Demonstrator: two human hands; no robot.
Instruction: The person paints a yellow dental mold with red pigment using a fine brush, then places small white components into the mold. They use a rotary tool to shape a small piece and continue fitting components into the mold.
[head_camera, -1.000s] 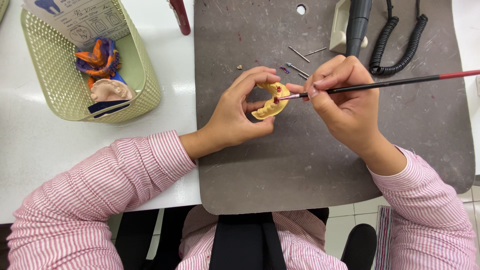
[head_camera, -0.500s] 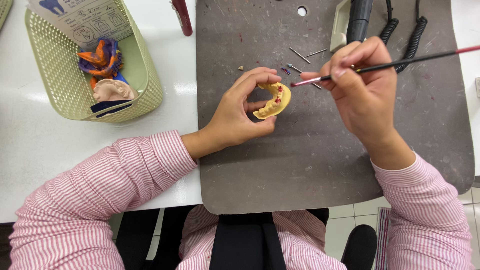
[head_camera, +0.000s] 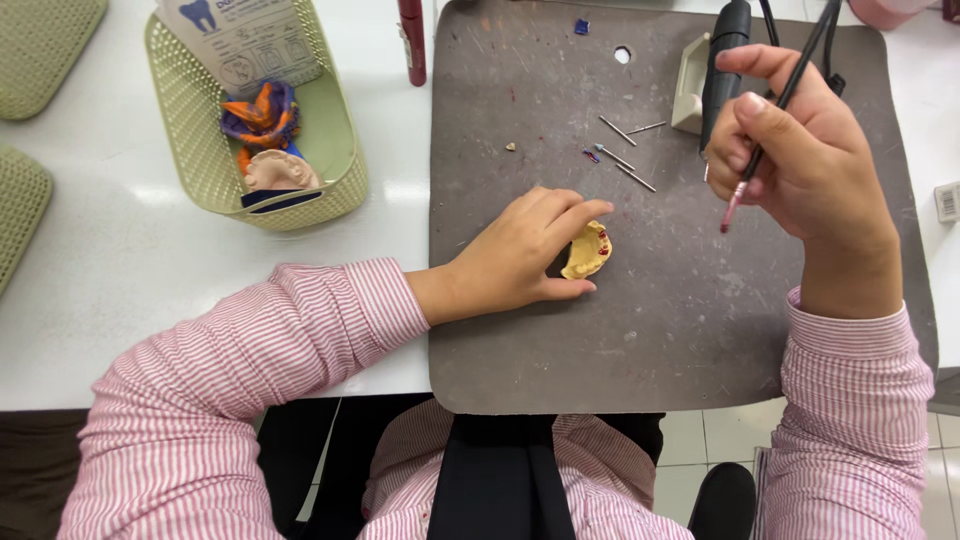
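Note:
My left hand (head_camera: 520, 255) holds a small yellow dental cast (head_camera: 588, 251) with red spots, resting it on the grey work mat (head_camera: 660, 320). My right hand (head_camera: 795, 150) is raised to the right of it, gripping a thin black brush (head_camera: 770, 125) whose reddish tip points down, well apart from the cast. Both sleeves are pink striped.
Several thin metal burs (head_camera: 628, 155) lie on the mat above the cast. A black handpiece (head_camera: 722, 60) rests on a white stand (head_camera: 690, 85) at the top right. On the white table to the left, a green basket (head_camera: 345, 150) holds a pink cast and orange-purple material.
My right hand has lifted the brush off the cast and swung it up to the right. My left hand has lowered the cast onto the mat.

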